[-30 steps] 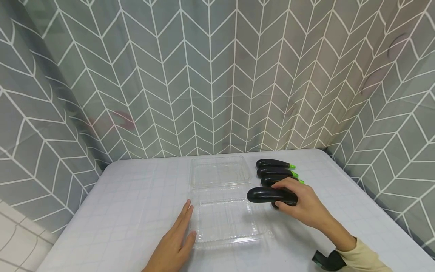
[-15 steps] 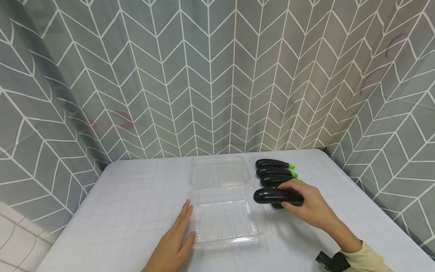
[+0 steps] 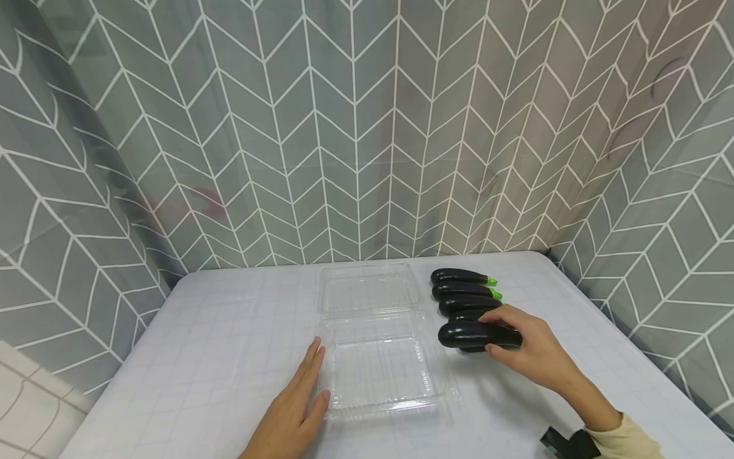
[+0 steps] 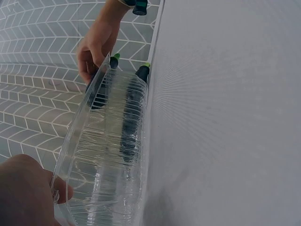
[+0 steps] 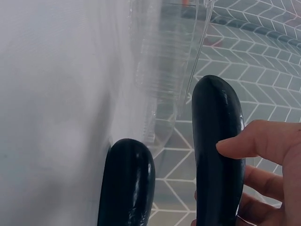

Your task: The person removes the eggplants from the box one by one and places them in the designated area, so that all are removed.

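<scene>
A dark purple eggplant [image 3: 467, 334] is held in my right hand [image 3: 541, 347], thumb on one side and fingers on the other. In the right wrist view the held eggplant [image 5: 214, 122] is above and apart from another eggplant [image 5: 127, 183] lying on the table. My left hand [image 3: 291, 408] touches the left edge of a clear plastic clamshell container [image 3: 381, 370], fingers straight. The thumb of the left hand [image 4: 28, 190] shows at the container's rim in the left wrist view. The container's lid [image 3: 369, 290] is folded back behind its base; no eggplant is inside.
Several more eggplants [image 3: 459, 275] with green stems lie in a row right of the container. The white-covered table [image 3: 229, 331] ends at a grey patterned curtain [image 3: 355, 127] behind, with more curtain on both sides. A black strap [image 3: 570, 443] is on the right wrist.
My right hand has moved to the right with the eggplant, away from above the container's right edge toward the row of eggplants. The left hand and the container stay in place.
</scene>
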Tool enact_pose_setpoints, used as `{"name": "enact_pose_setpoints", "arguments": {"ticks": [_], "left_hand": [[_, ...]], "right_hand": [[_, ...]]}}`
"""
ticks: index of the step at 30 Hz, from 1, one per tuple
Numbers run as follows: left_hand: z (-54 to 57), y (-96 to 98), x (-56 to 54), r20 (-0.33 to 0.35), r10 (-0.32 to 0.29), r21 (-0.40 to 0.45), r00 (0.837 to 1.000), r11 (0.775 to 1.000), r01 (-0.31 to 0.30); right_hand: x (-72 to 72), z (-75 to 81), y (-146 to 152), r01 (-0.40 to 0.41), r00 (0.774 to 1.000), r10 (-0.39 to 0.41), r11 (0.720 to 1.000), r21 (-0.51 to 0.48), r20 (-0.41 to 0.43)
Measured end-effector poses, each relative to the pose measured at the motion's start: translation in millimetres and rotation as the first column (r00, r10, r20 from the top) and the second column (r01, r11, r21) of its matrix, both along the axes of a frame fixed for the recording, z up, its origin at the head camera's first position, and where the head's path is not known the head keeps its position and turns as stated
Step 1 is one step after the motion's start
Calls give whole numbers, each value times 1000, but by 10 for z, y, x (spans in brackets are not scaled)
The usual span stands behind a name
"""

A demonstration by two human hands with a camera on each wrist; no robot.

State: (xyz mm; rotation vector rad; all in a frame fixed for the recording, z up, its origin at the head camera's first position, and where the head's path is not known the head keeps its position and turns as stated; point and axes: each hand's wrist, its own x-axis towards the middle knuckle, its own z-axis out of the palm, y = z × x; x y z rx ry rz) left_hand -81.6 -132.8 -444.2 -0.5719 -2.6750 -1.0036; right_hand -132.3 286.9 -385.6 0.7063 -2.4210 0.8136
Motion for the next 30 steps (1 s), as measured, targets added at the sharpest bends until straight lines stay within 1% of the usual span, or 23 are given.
{"name": "enact_pose_setpoints", "arguments": {"ticks": [6,12,16,20,24,27,30], "left_hand": [[-5,-1,-1,-2,1,2,1000,1000,-1],[-7,-5,-3,-1,3,-2,1000,1000,-3],[-4,-8,-7,-8,1,-2,1000,1000,-1],[-3,-8,-6,-10,-1,-1,1000,1000,1],[-9,-6,-3,-12,1,1,1000,1000,-1],[-14,-7,-12,-24,1,-1,1000,1000,-1],[-14,-8,-22,-33,-2,-4,999,1000,1]], "right_hand": [[1,-54,71,18,1000,-18,1000,6,-25],[-3,-105,150,17,999,-15,999,31,-44],[-6,-123,189,19,999,-17,999,48,-41],[-8,-119,230,31,1000,-31,997,76,-2],[0,-101,273,46,996,-56,990,136,75],[0,-95,295,41,989,-64,984,173,132],[-6,-90,305,33,986,-63,981,192,152]]}}
